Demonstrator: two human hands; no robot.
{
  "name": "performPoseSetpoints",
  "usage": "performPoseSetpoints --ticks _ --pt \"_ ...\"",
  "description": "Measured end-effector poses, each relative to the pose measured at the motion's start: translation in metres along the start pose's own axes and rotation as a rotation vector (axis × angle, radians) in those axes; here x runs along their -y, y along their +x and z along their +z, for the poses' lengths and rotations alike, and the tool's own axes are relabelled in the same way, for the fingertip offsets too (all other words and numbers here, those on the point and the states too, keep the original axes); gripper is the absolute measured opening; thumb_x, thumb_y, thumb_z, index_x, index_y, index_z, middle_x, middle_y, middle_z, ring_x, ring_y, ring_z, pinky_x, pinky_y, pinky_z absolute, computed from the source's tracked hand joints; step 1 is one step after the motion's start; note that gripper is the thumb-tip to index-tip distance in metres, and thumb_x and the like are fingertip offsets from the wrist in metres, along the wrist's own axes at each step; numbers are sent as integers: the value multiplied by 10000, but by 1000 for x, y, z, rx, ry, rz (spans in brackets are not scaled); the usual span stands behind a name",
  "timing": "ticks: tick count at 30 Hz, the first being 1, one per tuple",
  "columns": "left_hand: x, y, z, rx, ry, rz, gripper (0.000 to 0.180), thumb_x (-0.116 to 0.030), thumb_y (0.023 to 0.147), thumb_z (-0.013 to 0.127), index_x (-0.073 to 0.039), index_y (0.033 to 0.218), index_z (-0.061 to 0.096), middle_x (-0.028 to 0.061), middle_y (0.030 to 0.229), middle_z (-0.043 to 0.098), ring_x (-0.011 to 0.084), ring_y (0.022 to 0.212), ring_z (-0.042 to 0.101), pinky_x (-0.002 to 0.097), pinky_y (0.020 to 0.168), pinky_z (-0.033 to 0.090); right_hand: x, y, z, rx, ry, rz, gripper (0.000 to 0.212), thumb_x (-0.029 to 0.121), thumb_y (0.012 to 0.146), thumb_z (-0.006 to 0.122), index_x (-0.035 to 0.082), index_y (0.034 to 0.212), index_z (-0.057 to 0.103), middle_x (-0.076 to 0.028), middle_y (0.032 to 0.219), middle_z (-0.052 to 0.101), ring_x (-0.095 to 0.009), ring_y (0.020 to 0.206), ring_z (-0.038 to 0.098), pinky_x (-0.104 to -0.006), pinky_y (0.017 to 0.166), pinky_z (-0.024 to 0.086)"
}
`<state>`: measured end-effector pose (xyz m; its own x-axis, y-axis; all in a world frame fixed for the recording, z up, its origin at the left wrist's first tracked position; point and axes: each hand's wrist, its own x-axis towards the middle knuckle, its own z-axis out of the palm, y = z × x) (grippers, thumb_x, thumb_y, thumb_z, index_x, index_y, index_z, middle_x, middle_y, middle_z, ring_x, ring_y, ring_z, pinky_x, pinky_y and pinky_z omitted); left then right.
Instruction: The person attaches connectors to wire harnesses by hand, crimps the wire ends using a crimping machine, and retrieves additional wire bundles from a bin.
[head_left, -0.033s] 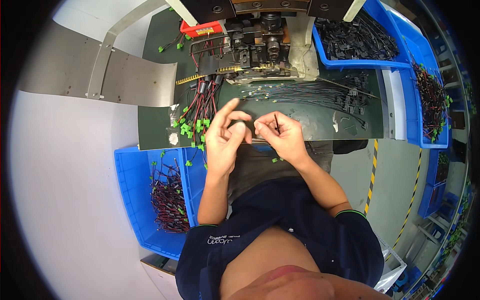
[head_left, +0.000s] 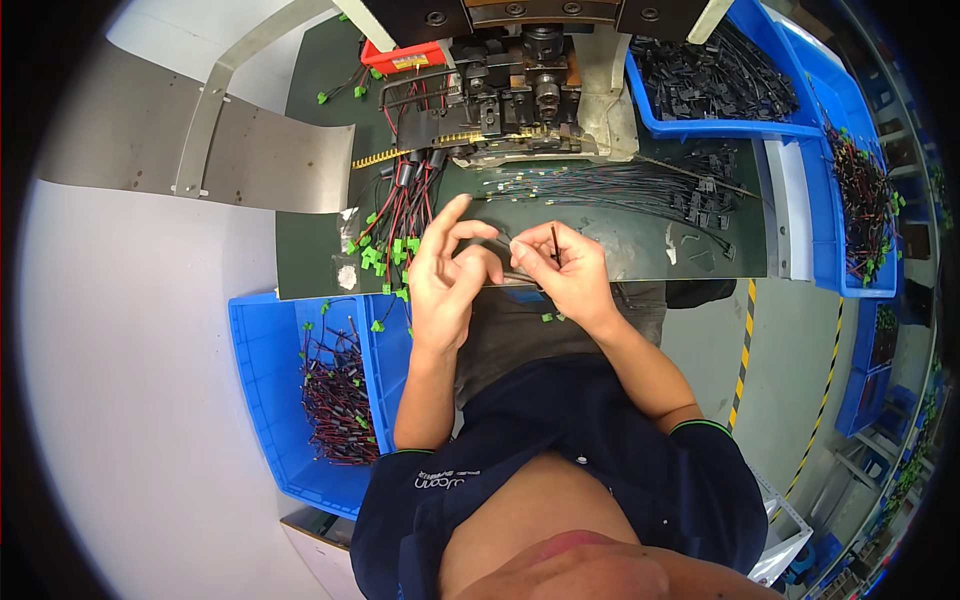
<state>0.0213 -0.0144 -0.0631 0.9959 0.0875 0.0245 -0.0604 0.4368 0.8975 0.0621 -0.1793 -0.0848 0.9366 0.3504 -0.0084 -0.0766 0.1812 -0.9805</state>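
Note:
My left hand point(head_left: 445, 280) is raised at the table's front edge, index finger pointing up and thumb apart from the other fingers. Just to its right, my right hand point(head_left: 575, 275) has thumb and fingertips pinched together. A thin dark wire point(head_left: 555, 238) sticks up from its grip; the rest is mostly hidden by the fingers. Below the right hand, a small green connector point(head_left: 548, 317) shows over my lap; whether it belongs to that wire I cannot tell. Left of my hands lie red and black wire leads point(head_left: 400, 200) with green connectors point(head_left: 378, 258).
A press machine point(head_left: 520, 100) stands behind my hands, with a brass terminal strip point(head_left: 380, 158) feeding in. Black wires point(head_left: 610, 190) lie in front of it. Blue bins hold black parts point(head_left: 715, 75), wire leads point(head_left: 865, 205) and more leads point(head_left: 340, 400). A red tray point(head_left: 405, 58) sits behind.
My left thumb has moved down and away from the fingertips, widening the gap. The right hand has hardly moved; the dark wire in it has shifted slightly.

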Motion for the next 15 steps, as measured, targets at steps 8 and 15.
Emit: performPoseSetpoints --ticks 8,15 --pt "21 -10 13 -93 -297 -25 520 44 888 675 27 1378 501 119 1163 602 113 835 583 265 808 505 2 2 3 85 290 50 91 44 954 654 -25 1012 655 -31 867 678 -50 791 624 -220 703 548" --pt "20 1 7 -143 147 149 100 49 887 688 57 983 716 74 940 619 81 666 557 197 596 450 1 2 -7 180 -20 83 196 100 984 625 -52 1103 657 4 864 586 -42 712 531 -213 648 489"
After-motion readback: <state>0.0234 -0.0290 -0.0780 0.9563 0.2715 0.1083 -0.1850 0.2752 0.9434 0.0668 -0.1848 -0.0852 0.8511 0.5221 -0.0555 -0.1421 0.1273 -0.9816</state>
